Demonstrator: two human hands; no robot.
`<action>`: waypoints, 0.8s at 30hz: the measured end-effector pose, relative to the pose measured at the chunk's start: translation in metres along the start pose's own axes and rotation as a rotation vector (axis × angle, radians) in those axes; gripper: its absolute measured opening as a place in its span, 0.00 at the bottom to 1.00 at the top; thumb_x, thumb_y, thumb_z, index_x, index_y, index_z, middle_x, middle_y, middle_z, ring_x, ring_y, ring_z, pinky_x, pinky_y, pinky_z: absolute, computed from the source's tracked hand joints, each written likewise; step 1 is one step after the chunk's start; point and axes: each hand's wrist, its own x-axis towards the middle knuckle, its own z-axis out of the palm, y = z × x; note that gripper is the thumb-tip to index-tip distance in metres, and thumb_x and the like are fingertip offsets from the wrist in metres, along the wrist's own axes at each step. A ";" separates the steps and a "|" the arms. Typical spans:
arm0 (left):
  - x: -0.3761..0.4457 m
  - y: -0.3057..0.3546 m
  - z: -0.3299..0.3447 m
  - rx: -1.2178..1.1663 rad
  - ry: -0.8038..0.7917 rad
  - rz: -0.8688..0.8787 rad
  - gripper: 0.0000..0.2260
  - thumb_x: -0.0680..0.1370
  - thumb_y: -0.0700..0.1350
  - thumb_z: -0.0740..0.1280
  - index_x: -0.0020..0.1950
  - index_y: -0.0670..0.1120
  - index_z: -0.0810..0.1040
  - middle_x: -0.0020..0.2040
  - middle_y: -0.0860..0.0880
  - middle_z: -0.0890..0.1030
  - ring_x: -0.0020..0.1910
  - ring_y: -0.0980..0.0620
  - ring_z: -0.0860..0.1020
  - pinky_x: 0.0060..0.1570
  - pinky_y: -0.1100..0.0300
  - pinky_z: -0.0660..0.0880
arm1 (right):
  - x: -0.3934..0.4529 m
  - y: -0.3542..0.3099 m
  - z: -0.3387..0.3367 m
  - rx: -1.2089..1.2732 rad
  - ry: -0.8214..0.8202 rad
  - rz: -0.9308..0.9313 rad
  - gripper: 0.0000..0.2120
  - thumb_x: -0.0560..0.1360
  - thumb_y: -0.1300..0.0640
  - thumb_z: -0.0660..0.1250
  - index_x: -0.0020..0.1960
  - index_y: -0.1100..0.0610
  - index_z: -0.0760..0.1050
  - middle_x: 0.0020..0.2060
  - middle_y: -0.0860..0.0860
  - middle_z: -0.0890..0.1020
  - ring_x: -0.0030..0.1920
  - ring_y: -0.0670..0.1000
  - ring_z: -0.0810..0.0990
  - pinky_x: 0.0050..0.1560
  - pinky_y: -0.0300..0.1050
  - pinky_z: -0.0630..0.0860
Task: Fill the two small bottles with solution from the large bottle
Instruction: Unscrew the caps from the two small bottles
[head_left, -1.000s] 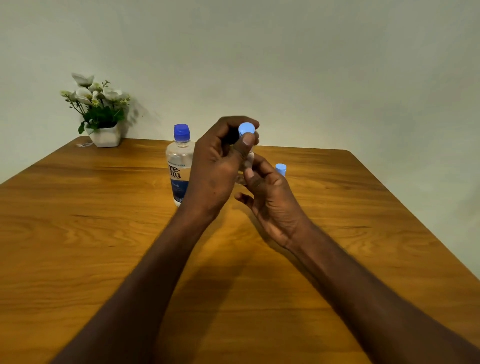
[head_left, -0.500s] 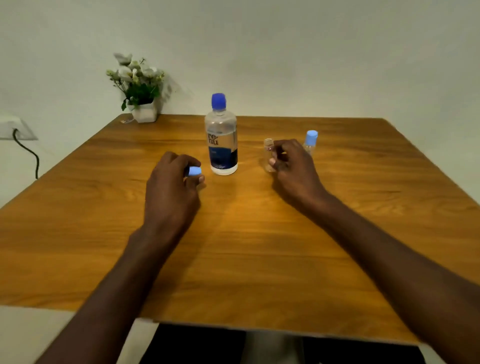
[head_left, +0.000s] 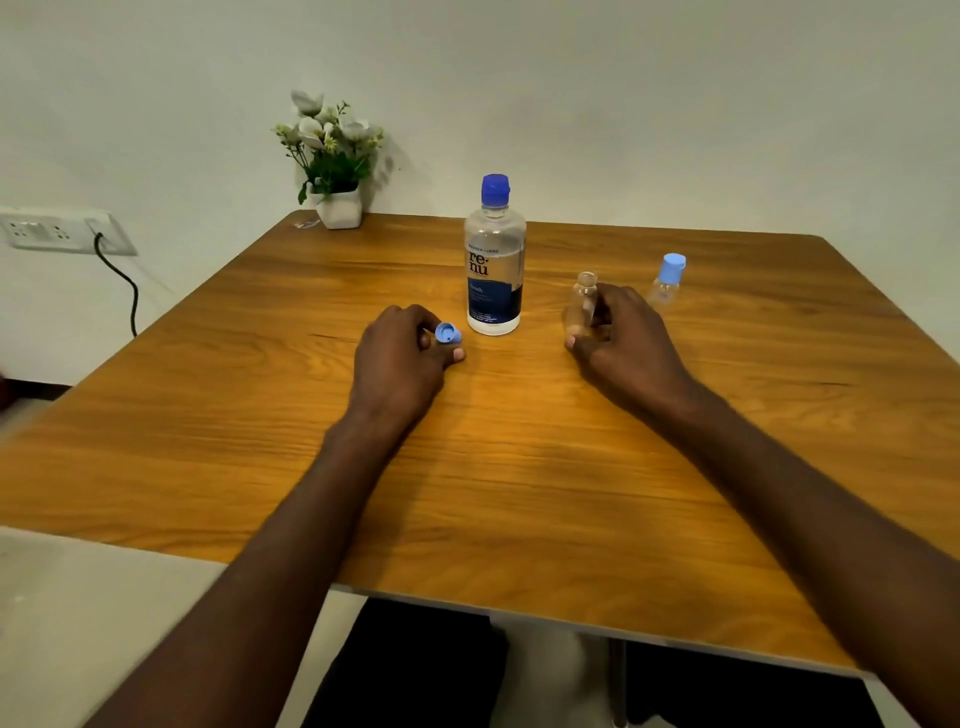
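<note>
Both hands have parted and lowered to the bench (head_left: 519, 493): left hand (head_left: 400, 358) pinching the blue cap (head_left: 447, 332), right hand (head_left: 623, 338) gripping the uncapped small bottle (head_left: 582, 304) upright, large bottle (head_left: 494, 260) standing between them, nearer the left.

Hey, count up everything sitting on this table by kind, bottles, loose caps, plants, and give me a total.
Large bottle: 1
Small bottles: 2, an uncapped one at the right hand, a capped one beyond it
Loose caps: 1, the blue cap at the left hand
Potted plant: 1
Total: 5
</note>
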 end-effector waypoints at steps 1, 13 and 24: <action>0.000 0.001 0.000 0.007 0.003 0.003 0.11 0.77 0.51 0.77 0.57 0.50 0.83 0.50 0.51 0.80 0.48 0.52 0.78 0.44 0.55 0.75 | -0.001 0.000 0.000 -0.003 -0.005 0.001 0.26 0.76 0.53 0.75 0.72 0.53 0.73 0.62 0.49 0.77 0.59 0.49 0.77 0.60 0.48 0.78; -0.002 0.005 0.001 0.021 0.001 0.029 0.18 0.78 0.54 0.75 0.66 0.52 0.79 0.53 0.52 0.78 0.50 0.53 0.78 0.48 0.52 0.79 | 0.000 -0.001 -0.001 0.040 -0.015 0.011 0.36 0.75 0.54 0.77 0.79 0.53 0.66 0.69 0.51 0.75 0.63 0.47 0.76 0.63 0.47 0.77; -0.034 0.079 0.023 -0.286 0.299 0.659 0.06 0.83 0.43 0.70 0.48 0.43 0.77 0.42 0.50 0.78 0.41 0.55 0.73 0.43 0.69 0.67 | -0.014 -0.020 -0.014 -0.006 0.422 -0.222 0.32 0.77 0.54 0.73 0.77 0.53 0.65 0.66 0.54 0.73 0.55 0.48 0.77 0.46 0.33 0.73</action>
